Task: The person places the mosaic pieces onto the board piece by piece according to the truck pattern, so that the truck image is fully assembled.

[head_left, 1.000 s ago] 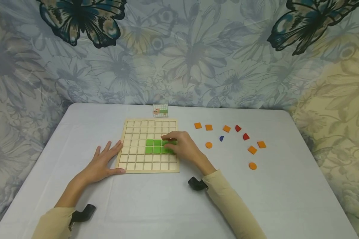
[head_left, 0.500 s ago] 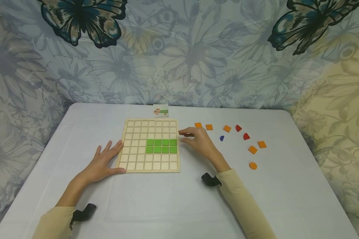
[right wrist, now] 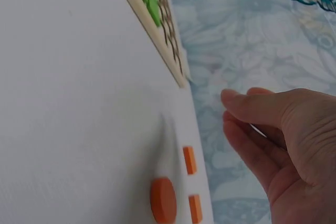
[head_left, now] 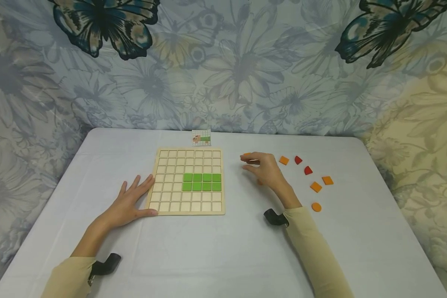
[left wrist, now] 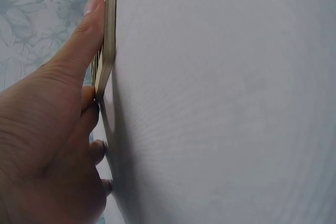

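Note:
My left hand lies with spread fingers at the near left corner of the wooden grid board. Its thumb rests on the board's frame, as the left wrist view also shows. Two rows of green square tiles fill cells at the board's right side. My right hand hovers right of the board with nothing held, fingers loosely bent. Beneath it sits an orange round piece, mostly hidden in the head view. Two orange square tiles, one at the upper spot, lie close by.
Farther right lie more orange squares, two red wedge pieces and another orange disc. A small picture card stands behind the board. The patterned cloth backdrop rises at the table's far edge.
My right hand has left the green tiles on the board and moved right, over the loose orange pieces. The left hand stays in place at the board's corner.

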### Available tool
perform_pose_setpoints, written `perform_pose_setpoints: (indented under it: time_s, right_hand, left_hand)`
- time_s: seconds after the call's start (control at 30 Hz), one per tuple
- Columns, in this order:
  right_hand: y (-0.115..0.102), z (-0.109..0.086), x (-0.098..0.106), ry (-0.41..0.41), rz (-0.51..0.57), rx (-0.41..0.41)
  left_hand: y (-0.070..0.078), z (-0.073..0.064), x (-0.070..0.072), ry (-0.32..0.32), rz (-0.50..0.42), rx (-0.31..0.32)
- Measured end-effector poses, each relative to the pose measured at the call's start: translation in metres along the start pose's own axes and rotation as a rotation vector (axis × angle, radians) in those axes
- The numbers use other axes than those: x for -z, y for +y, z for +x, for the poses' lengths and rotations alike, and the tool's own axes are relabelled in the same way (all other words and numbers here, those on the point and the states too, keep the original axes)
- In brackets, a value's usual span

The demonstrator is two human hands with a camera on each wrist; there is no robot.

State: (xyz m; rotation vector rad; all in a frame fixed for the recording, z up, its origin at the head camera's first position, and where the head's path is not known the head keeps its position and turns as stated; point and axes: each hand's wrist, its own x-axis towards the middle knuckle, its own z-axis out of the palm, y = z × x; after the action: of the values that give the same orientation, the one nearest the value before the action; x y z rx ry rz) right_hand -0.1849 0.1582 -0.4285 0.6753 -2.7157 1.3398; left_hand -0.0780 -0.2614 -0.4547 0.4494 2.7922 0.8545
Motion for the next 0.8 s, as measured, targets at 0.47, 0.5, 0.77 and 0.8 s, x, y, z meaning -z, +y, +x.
perform_pose_setpoints:
  time_s: [0.47, 0.5, 0.77, 0.8]
  right_hand:
    - [0.035, 0.007, 0.028, -0.004, -0.089, -0.142]
    - [0.038, 0.007, 0.029, -0.006, -0.098, -0.146]
    - [0.054, 0.008, 0.040, -0.034, -0.127, -0.201]
    - [0.056, 0.008, 0.041, -0.038, -0.124, -0.204]
  left_hand:
    - [-0.001, 0.001, -0.001, 0.001, -0.007, 0.002]
    - [-0.001, 0.001, -0.002, 0.000, -0.009, 0.002]
    - [-0.002, 0.001, -0.001, 0.006, -0.006, -0.001]
    - [-0.002, 0.001, -0.001, 0.006, -0.006, 0.001]
